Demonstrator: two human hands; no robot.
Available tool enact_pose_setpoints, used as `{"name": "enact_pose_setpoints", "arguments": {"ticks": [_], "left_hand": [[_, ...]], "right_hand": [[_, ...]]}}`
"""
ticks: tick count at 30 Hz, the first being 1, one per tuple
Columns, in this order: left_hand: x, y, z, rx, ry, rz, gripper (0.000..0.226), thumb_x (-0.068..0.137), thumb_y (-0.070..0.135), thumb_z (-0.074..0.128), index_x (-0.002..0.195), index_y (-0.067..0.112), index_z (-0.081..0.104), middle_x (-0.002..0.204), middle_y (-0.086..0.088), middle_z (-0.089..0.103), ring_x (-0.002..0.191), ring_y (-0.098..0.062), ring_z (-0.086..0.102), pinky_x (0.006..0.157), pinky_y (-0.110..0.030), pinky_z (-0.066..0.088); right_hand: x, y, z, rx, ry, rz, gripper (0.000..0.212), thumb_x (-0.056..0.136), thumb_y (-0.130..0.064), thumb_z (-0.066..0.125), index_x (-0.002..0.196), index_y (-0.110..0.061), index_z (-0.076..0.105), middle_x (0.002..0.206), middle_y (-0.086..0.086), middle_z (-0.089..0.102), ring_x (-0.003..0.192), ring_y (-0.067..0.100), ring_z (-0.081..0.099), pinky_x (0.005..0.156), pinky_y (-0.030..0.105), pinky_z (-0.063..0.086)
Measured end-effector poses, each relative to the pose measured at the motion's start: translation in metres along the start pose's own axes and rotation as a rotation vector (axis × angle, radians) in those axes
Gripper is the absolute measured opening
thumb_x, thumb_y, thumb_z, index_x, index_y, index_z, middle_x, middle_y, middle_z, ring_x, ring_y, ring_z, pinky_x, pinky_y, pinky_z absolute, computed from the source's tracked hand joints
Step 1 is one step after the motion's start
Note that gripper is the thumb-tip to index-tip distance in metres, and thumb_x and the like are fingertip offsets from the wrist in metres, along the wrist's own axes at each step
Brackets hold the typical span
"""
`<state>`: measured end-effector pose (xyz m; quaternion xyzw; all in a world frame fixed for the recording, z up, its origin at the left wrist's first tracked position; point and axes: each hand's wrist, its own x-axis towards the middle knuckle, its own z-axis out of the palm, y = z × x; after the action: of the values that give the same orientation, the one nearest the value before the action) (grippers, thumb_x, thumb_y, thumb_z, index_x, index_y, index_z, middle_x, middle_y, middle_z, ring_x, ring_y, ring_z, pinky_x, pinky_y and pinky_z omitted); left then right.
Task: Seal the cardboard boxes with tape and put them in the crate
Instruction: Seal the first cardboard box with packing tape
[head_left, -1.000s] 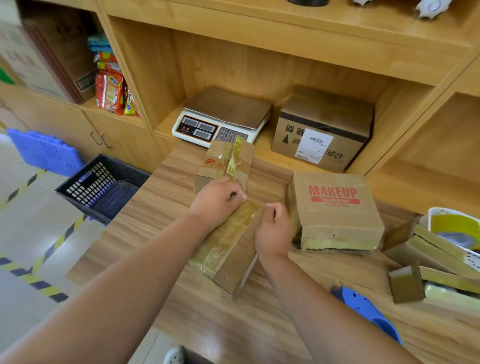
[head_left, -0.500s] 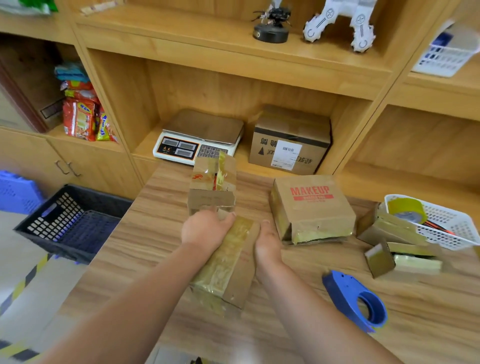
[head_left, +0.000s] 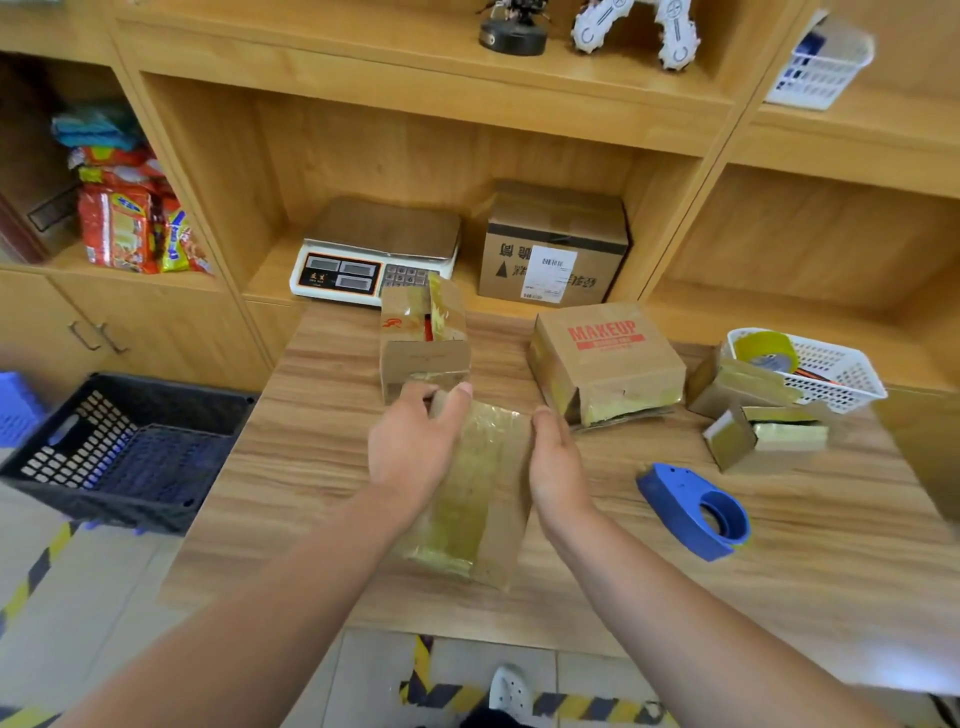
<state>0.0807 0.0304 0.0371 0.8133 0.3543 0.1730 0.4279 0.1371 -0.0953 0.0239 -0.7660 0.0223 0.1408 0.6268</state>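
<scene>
A flat cardboard box with yellowish tape along its top lies at the middle of the wooden table. My left hand grips its far left corner, fingers curled over the far end. My right hand holds the right edge, thumb on top. Just beyond them stands a small taped box. To the right sit a box printed MAKEUP and two small boxes. The black crate stands on the floor left of the table.
A blue tape dispenser lies on the table to the right. A white basket at the far right holds a tape roll. On the shelf behind are a scale and another cardboard box.
My left hand slid along the tape to the box's far end. My right hand went from pinching the tape to holding the right edge. The view tilted up.
</scene>
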Motion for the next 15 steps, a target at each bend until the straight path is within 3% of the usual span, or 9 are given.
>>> {"name": "enact_pose_setpoints", "arguments": {"ticks": [3,6,9,12,15], "left_hand": [[-0.009,-0.002,-0.005,-0.031,-0.022,0.025,0.040,0.080,0.062,0.057,0.100,0.028,0.051,0.077,0.015,0.056,0.073,-0.011,0.054,0.058,-0.024,0.035],[-0.024,-0.012,-0.010,-0.064,-0.060,0.062,0.037,0.074,0.061,0.063,0.095,0.038,0.044,0.080,0.020,0.056,0.072,0.005,0.053,0.055,-0.016,0.035],[-0.039,-0.028,-0.014,-0.201,-0.097,0.012,0.037,0.064,0.063,0.064,0.090,0.043,0.048,0.087,0.024,0.060,0.080,0.014,0.055,0.061,-0.014,0.040],[-0.049,-0.044,-0.014,-0.327,-0.111,-0.003,0.036,0.062,0.058,0.066,0.092,0.048,0.050,0.090,0.025,0.061,0.084,0.012,0.057,0.065,-0.018,0.046],[-0.051,-0.058,-0.011,-0.405,-0.106,0.018,0.033,0.071,0.039,0.072,0.096,0.044,0.051,0.095,0.019,0.062,0.088,0.005,0.059,0.071,-0.021,0.047]], "right_hand": [[-0.017,0.005,-0.001,0.112,-0.017,0.006,0.045,0.099,-0.028,0.037,0.143,-0.019,0.039,0.147,-0.004,0.041,0.134,0.011,0.036,0.112,0.032,0.028],[-0.032,0.019,-0.004,0.103,-0.056,-0.033,0.049,0.099,-0.029,0.036,0.148,-0.026,0.031,0.152,-0.009,0.032,0.138,0.007,0.028,0.116,0.036,0.022],[-0.047,0.031,-0.007,0.035,-0.093,-0.093,0.063,0.089,-0.038,0.034,0.149,-0.026,0.023,0.155,-0.014,0.021,0.141,0.000,0.017,0.118,0.031,0.014],[-0.058,0.043,-0.007,-0.022,-0.158,-0.142,0.070,0.084,-0.040,0.032,0.150,-0.028,0.014,0.153,-0.022,0.013,0.139,-0.010,0.009,0.116,0.022,0.009],[-0.064,0.051,-0.005,-0.116,-0.212,-0.194,0.071,0.085,-0.036,0.029,0.150,-0.029,0.003,0.151,-0.025,0.000,0.137,-0.015,-0.001,0.110,0.007,0.002]]}}
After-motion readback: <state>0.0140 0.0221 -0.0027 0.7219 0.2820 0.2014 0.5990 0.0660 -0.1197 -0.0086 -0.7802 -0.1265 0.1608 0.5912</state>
